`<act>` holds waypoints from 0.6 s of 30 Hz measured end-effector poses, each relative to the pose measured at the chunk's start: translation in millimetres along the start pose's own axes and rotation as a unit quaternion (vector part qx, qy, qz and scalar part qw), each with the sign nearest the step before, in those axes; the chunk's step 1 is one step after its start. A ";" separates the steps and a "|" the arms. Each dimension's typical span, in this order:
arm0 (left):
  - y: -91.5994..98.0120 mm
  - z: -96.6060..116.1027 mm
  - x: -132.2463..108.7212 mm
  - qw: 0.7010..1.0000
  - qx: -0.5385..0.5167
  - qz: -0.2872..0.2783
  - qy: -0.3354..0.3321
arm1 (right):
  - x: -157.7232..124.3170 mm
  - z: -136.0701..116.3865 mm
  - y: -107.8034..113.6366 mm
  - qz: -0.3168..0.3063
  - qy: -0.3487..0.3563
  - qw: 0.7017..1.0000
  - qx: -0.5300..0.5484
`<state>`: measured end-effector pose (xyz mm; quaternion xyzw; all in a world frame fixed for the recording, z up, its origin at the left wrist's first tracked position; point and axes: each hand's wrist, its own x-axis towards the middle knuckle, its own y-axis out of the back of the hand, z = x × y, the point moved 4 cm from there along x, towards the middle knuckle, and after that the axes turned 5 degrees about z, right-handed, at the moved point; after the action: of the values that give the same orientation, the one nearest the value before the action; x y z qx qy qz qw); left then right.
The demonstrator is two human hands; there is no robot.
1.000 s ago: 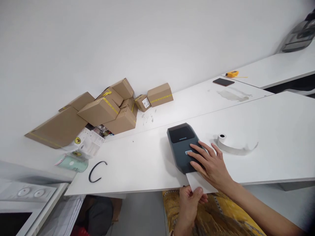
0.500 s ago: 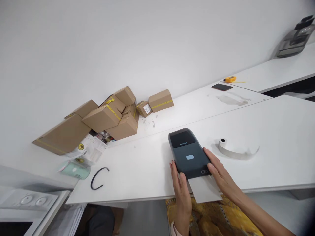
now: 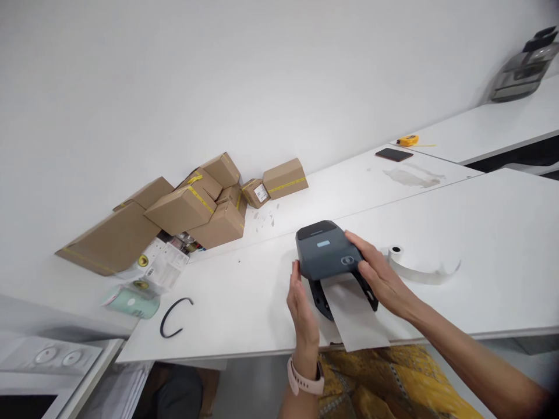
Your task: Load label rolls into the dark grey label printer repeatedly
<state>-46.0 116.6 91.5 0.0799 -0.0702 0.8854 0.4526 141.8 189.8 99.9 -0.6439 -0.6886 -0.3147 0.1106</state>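
A dark blue-grey label printer [image 3: 325,253] rests on the white table with its lid tilted up at the front. Beneath the lid the black base shows, and a strip of white paper [image 3: 353,314] runs out over the table's front edge. My left hand [image 3: 302,308] presses against the left side of the lid, fingers together and partly hidden. My right hand [image 3: 379,270] grips the lid's right side, fingers along the edge and thumb near the front corner. A loose white paper roll [image 3: 395,251] with its tail uncurled lies to the right.
Several cardboard boxes [image 3: 181,208] are piled at the back left, beside plastic packets and a mint-green container [image 3: 133,302]. A dark curved band [image 3: 168,319] lies near the left front edge. Farther right are a phone [image 3: 393,154], a yellow tape measure [image 3: 408,141] and a clear jug [image 3: 522,73].
The printer's lid has swung up at the front, so the black base and more of the paper strip now show. Both hands have risen with it.
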 end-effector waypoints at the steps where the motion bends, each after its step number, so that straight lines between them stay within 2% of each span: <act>1: -1.8 2.3 12.1 1.000 -0.013 0.013 -0.013 | 14.9 -5.7 -0.7 0.005 0.030 0.999 -0.010; 4: -6.3 -6.4 50.3 0.998 -0.007 0.065 -0.019 | 59.8 -19.3 -4.3 0.042 0.087 0.995 -0.040; 5: -9.0 -13.8 61.8 0.998 0.014 0.066 -0.008 | 74.3 -22.6 -5.6 0.056 0.091 0.993 -0.050; 8: -20.4 -40.9 85.0 0.994 0.102 0.022 0.038 | 116.3 -28.7 -9.8 0.073 0.059 0.992 -0.085; 11: -28.8 -59.1 88.3 0.990 0.132 -0.008 0.053 | 155.7 -26.2 -15.7 0.029 -0.019 0.991 -0.129; 14: -32.6 -65.5 81.1 0.986 0.154 -0.031 0.049 | 188.8 -14.8 -22.7 -0.015 -0.090 0.983 -0.160; 18: -31.9 -66.7 75.5 0.983 0.178 -0.041 0.037 | 215.9 3.8 -32.1 -0.027 -0.118 0.979 -0.163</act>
<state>-68.9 207.9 43.4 0.1289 0.1084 0.8668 0.4694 80.4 369.2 208.0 -0.6670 -0.6531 -0.3480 -0.0863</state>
